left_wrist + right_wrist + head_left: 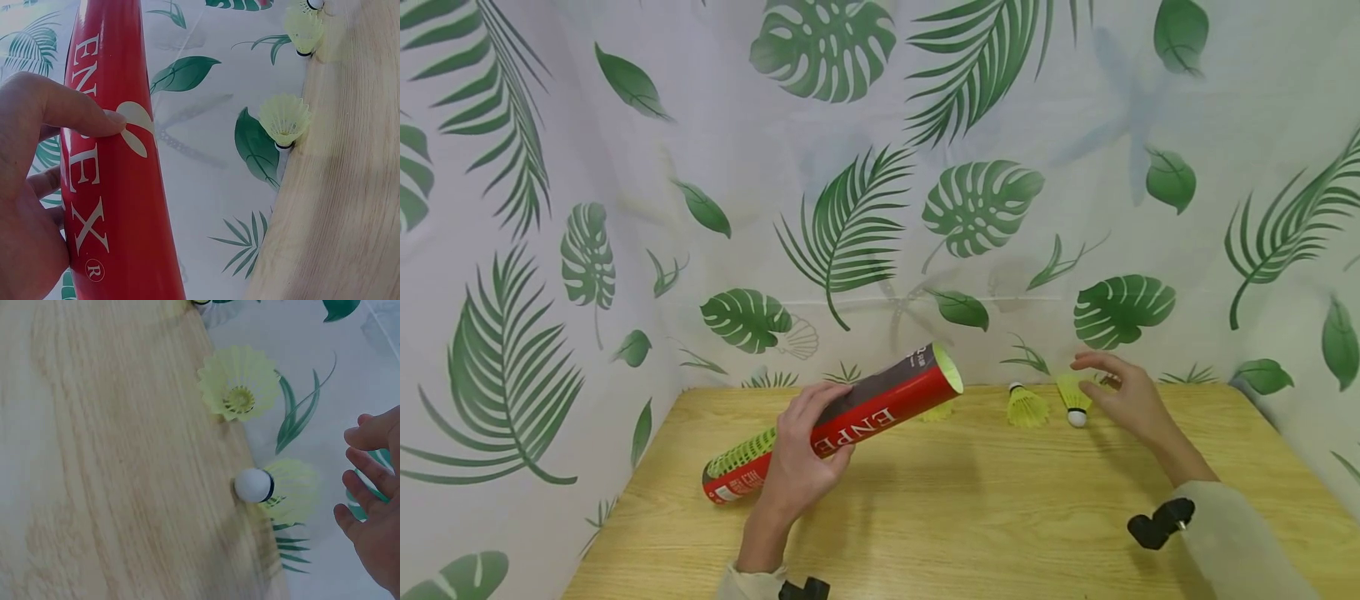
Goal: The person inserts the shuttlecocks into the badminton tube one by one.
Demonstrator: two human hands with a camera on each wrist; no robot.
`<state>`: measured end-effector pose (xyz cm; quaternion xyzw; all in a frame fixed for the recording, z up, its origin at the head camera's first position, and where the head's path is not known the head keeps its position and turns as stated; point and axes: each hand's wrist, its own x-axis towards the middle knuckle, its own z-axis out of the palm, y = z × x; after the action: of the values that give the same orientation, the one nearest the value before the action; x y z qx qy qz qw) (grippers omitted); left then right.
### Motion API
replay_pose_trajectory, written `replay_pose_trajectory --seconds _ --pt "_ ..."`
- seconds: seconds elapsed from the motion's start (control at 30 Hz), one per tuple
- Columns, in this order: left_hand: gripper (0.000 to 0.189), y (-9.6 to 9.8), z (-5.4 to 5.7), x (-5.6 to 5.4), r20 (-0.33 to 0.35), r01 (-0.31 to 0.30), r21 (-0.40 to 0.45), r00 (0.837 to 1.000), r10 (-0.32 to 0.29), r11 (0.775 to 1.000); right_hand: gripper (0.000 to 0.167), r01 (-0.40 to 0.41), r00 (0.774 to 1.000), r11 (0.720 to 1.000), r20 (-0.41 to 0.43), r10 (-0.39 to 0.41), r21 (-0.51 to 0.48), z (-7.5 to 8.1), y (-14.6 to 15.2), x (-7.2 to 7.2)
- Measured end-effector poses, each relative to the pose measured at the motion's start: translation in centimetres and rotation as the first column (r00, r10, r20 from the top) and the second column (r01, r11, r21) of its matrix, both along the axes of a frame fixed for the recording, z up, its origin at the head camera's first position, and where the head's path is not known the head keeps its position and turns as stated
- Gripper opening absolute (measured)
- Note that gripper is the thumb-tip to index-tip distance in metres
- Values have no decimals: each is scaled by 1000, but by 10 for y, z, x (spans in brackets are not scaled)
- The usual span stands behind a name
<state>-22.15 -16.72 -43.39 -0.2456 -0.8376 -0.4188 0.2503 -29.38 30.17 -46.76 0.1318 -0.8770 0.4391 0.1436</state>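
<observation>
My left hand (801, 471) grips a red and dark grey cardboard tube (887, 404) round its middle. The tube leans, its open pale-green mouth raised to the right and its lower end at the left, near the table. Netted yellow-green shows through a window along its lower part. In the left wrist view the thumb lies across the red side of the tube (119, 200). My right hand (1123, 400) hovers beside the rightmost yellow shuttlecock (1077, 404), fingers spread and slightly bent. The right wrist view shows a gap between the fingers (369, 484) and that shuttlecock's white cork (253, 485).
A second yellow shuttlecock (1026, 407) lies left of the first, by the table's back edge. Another (938, 412) is partly hidden behind the tube's mouth. Behind the wooden table (970, 517) hangs a white leaf-print cloth (880, 125), which also covers the sides.
</observation>
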Motion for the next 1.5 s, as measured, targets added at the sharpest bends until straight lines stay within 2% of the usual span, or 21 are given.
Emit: replay_pose_trajectory --seconds 0.23,0.37,0.5,0.6,1.0,1.23,1.5 --pt "70 2 -3 0 -23 2 -18 1000 -2 1000 29 6 993 1000 117 -5 -15 -13 10 0" --pt "69 3 -3 -1 -16 5 -19 1000 -6 1000 28 20 989 999 150 -16 -26 -22 15 -4" --pt "69 4 -2 -1 -17 4 -19 1000 -4 1000 26 38 987 999 158 -40 16 -29 17 -8" --pt "68 4 -2 -1 -17 3 -23 1000 -4 1000 25 42 988 998 149 -48 45 -34 18 -7" --pt "69 4 -5 1 19 -4 -31 1000 5 1000 24 51 994 998 99 -55 39 -43 18 3" --pt "69 3 -5 2 13 -13 -23 1000 13 1000 25 70 991 996 106 -76 57 -39 18 7" --pt "70 2 -2 1 9 -20 -16 1000 20 1000 22 66 998 994 3 -66 90 -32 18 14"
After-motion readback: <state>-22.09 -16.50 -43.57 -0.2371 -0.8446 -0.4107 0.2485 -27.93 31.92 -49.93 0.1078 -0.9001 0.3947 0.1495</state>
